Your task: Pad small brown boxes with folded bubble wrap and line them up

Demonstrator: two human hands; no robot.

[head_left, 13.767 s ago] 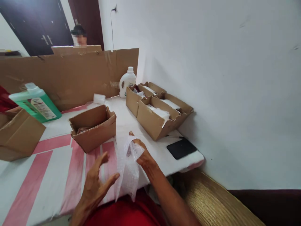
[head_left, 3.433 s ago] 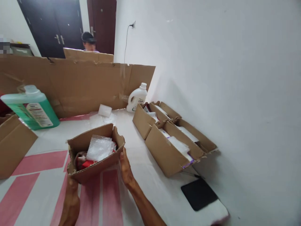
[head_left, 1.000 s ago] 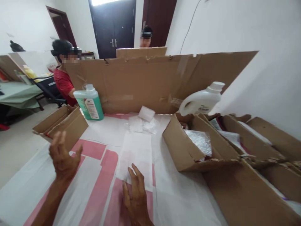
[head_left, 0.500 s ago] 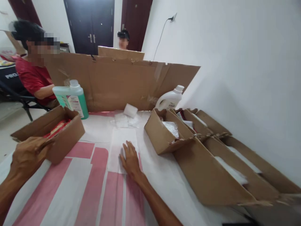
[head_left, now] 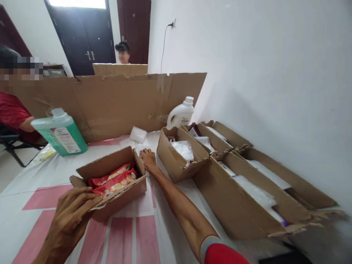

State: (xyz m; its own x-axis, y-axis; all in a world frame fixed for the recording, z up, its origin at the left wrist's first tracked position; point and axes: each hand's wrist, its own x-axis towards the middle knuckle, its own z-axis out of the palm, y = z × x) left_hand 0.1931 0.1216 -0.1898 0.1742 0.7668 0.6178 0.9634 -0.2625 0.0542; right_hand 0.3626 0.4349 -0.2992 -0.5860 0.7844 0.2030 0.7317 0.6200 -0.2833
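My left hand [head_left: 71,211] is closed on the near left wall of an open cardboard box [head_left: 125,196], its thumb on the outside and its fingers over the rim. Inside the box lie red food packets [head_left: 117,179] with a printed picture. At the box's far right corner, my right hand [head_left: 148,158] lies palm down with its fingers stretched forward and slightly bent. It reaches toward clear plastic wrappings and a small white block-shaped packet [head_left: 138,134]. What lies under its palm is hidden.
Cardboard bins [head_left: 176,170] holding bubble-wrapped and white packets stand on the right. A bottle of green liquid [head_left: 64,135] is at the left, a white jug [head_left: 181,113] at the back. Behind a cardboard partition [head_left: 118,102], two people sit; one wears a red sleeve [head_left: 12,113].
The box with red packets has come right, held by my left hand, to the middle of the table. My right hand has moved forward. The white sheet beneath it is now hidden. The view has turned right.
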